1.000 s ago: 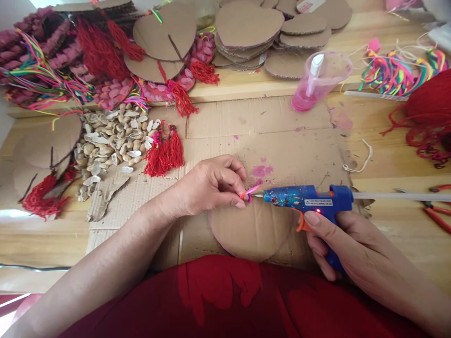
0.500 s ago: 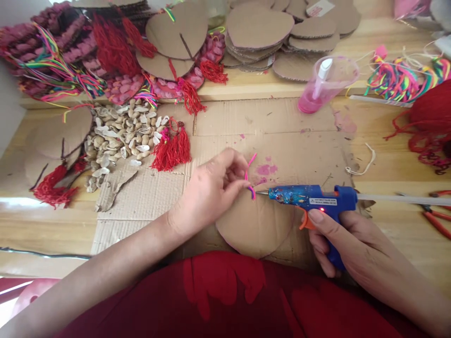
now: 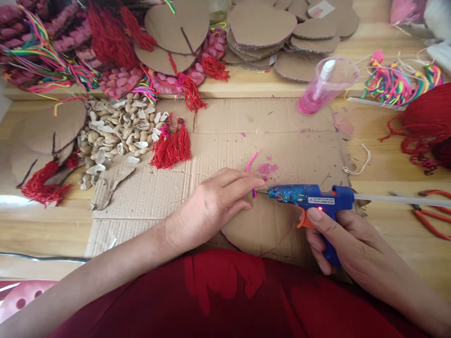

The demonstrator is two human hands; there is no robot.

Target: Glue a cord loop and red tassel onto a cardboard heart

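Observation:
My right hand (image 3: pixel 347 239) is wrapped round a blue hot glue gun (image 3: pixel 299 193), a finger at its orange trigger and its small red light on. The nozzle points left and meets a short pink and purple cord (image 3: pixel 252 163) at the top of a cardboard cutout (image 3: pixel 260 225). My left hand (image 3: pixel 214 202) lies over that spot with its fingers stretched out and the thumb apart. Its index fingertip reaches over the cord close to the nozzle, hiding part of both. The cord's pink end curves up beyond the fingers.
Peanut shells (image 3: pixel 116 131) and red tassels (image 3: pixel 172 145) lie left on the cardboard sheet (image 3: pixel 225 117). Stacked cutouts (image 3: pixel 260 23) and a plastic cup (image 3: pixel 327 84) of pink liquid stand behind. Red yarn (image 3: pixel 423 117) and orange-handled pliers (image 3: pixel 430 213) are at the right.
My left hand has loosened its pinch on the cord, and its fingers have straightened and moved right over it, towards the nozzle. The glue gun stays almost in place.

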